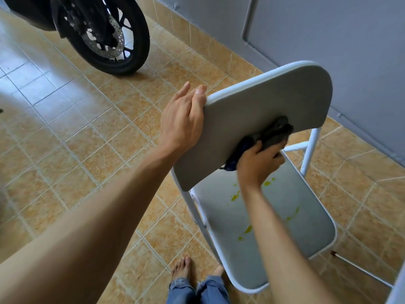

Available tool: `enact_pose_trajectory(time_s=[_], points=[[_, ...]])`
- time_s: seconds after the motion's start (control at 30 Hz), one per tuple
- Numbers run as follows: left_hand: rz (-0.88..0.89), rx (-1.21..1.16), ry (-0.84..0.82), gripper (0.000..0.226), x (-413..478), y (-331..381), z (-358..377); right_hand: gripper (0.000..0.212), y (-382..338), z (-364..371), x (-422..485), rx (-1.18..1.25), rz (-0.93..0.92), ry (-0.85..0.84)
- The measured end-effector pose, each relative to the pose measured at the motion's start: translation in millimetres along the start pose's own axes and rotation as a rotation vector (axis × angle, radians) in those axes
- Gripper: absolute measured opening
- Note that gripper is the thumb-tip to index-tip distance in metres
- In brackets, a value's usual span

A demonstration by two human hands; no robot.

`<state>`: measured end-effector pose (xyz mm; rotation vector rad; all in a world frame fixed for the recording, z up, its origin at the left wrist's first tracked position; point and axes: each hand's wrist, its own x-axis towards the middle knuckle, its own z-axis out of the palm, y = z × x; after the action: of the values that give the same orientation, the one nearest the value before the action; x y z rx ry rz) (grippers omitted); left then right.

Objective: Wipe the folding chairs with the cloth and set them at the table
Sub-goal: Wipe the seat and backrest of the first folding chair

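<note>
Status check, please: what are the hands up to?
Left hand grips backrest edge. Right hand presses cloth on backrest. Yellow-green smears on seat, unwiped.

The left arm and the right arm are bare as far as they show; the thumbnail on the left hand is short and plain; the legs wear faded blue jeans with scuffed, frayed hems; the feet are bare.

The folding chair, made of white metal tubing with grey padding, is standing unfolded, its backrest tilting toward the viewer. Yellow-green smears are showing across its seat. The dark cloth, bunched up, is pressing against the backrest's lower edge, partly hanging below it.
</note>
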<state>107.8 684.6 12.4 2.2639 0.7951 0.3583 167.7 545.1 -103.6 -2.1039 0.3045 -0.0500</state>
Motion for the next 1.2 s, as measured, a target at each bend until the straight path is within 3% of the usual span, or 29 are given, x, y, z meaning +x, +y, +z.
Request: enact_pose_trajectory(time_s=[0.1, 0.2, 0.3, 0.4, 0.53, 0.63, 0.73, 0.9, 0.97, 1.2], points=[[0.002, 0.003, 0.021, 0.044, 1, -3, 3, 0.066, 13, 6, -102, -0.049, -0.167, -0.118], [0.022, 0.018, 0.046, 0.045, 6, -7, 6, 0.058, 55, -17, -169, -0.185, -0.426, -0.415], [0.035, 0.038, 0.111, 0.048, 6, -11, 11, 0.056, 109, -52, -159, -0.327, -0.509, -0.636], [0.079, 0.110, 0.231, 0.049, 6, -12, 17, 0.056, 141, -67, -119, -0.451, -0.449, -0.655], [0.375, 0.269, 0.329, 0.045, -33, -14, 31, 0.057, 134, -42, -59, -0.584, -0.504, -0.666], [0.502, 0.223, 0.216, 0.043, -101, -32, 49, 0.057, 129, -16, -38, -0.620, -0.584, -0.751], [0.458, 0.214, 0.021, 0.043, -160, -77, 72, 0.055, 139, 4, -39, -0.663, -0.661, -0.815], [0.478, 0.626, -0.270, 0.063, -208, -134, 117, 0.061, 170, 19, -61, -0.764, -0.726, -0.900], [0.505, 0.735, -0.351, 0.070, -213, -141, 126, 0.053, 187, 10, -63, -0.743, -0.772, -0.826], [0.550, 0.884, -0.415, 0.056, -209, -150, 131, 0.061, 244, -92, -94, -0.739, -0.828, -0.768]])
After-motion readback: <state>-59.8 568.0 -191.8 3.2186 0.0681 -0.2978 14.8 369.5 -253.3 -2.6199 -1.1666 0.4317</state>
